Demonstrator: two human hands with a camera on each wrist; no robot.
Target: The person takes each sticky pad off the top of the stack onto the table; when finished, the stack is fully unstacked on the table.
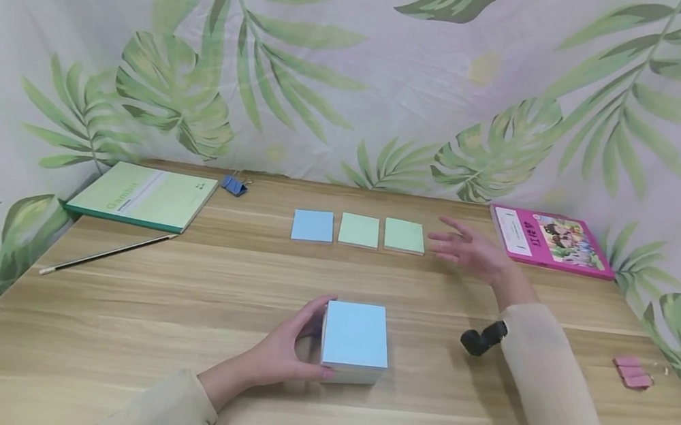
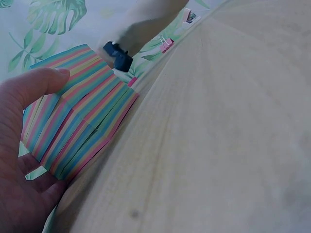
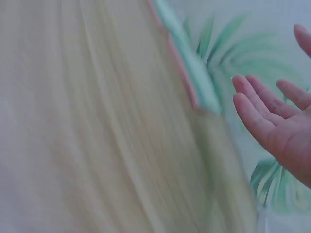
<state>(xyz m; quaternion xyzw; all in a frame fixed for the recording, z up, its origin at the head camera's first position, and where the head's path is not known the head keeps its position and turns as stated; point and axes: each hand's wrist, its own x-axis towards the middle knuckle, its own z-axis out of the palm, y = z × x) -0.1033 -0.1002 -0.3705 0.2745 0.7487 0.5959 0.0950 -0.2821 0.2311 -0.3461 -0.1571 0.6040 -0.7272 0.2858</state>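
Observation:
My left hand (image 1: 287, 351) grips a thick stack of sticky notes (image 1: 356, 335) by its left side, thumb at the near face and fingers at the far one. The top of this stack is blue; in the left wrist view its sides (image 2: 82, 111) show pink, yellow, blue and green stripes. At the back, my right hand (image 1: 469, 251) has its fingers spread and holds nothing. Its fingertips are just right of a green sticky note pad (image 1: 404, 236). Left of that pad lie another green pad (image 1: 359, 231) and a blue pad (image 1: 313, 225), in a row.
A green notebook (image 1: 145, 195) lies at the back left, with a pencil (image 1: 108, 254) before it and a blue binder clip (image 1: 234, 185) beside it. A pink book (image 1: 553, 241) is at the back right. A pink binder clip (image 1: 631, 372) lies near the right edge.

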